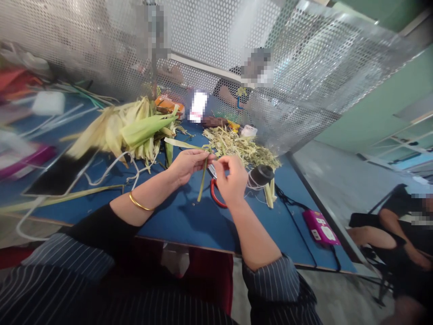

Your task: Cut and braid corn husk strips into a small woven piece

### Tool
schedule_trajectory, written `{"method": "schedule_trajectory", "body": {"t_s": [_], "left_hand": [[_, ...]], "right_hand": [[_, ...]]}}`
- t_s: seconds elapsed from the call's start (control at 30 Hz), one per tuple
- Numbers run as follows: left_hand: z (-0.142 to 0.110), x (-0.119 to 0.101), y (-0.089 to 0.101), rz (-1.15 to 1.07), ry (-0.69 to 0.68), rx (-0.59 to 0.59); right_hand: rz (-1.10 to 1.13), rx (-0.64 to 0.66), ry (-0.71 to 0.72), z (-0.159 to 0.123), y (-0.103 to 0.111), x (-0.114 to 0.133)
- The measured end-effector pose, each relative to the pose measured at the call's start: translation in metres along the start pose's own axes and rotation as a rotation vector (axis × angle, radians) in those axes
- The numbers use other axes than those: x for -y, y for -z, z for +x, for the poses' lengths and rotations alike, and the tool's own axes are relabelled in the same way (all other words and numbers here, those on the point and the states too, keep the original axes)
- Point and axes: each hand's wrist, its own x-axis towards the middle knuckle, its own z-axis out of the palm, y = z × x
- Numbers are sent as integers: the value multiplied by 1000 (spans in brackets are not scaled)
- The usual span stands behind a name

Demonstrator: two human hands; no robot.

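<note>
My left hand [187, 166] is closed in a pinch on a narrow green corn husk strip [202, 183], above the blue table. One end of the strip hangs down; another pale length sticks out to the left, and a small looped knot shows at the fingertips. Close beside it, my right hand [232, 178] is also pinched, its fingertips almost touching the left ones; what lies between them is too small to make out. Partly hidden below the right hand are red-handled scissors [216, 194]. Right of that hand lies a dark spool of thread [261, 174].
Whole corn husks [135, 128] are heaped at the left, shredded husk [240, 146] at the back. A dark tablet [62, 174] and white cable [104, 174] lie left, a purple power strip [320, 225] right. A perforated screen [209, 40] borders the table; people are beyond it and at right.
</note>
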Motion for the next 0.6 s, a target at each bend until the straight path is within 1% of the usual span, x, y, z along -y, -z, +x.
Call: {"method": "schedule_trajectory", "body": {"t_s": [0.03, 0.07, 0.1, 0.2, 0.23, 0.3, 0.4, 0.53, 0.6], "left_hand": [[0, -1, 0, 2, 10, 10], [-1, -2, 0, 6, 23, 17], [-1, -3, 0, 10, 39, 19], [-3, -5, -2, 28, 70, 5], [-3, -4, -2, 44, 63, -8], [-3, -2, -3, 92, 25, -40], [-1, 1, -4, 146, -18, -96], [1, -2, -2, 133, 8, -166], [1, -5, 0, 123, 27, -169]], "right_hand": [[-14, -64, -15, 2, 1, -3], [-5, -84, -44, 4, 2, -6], [37, -58, -87, 6, 1, -9], [273, 126, -247, 6, -3, -13], [324, 167, -278, 6, -5, -12], [321, 196, -270, 4, -5, -10], [231, 230, -194, 3, -1, -6], [265, 305, -198, 7, 8, -6], [281, 322, -213, 9, 10, -9]]}}
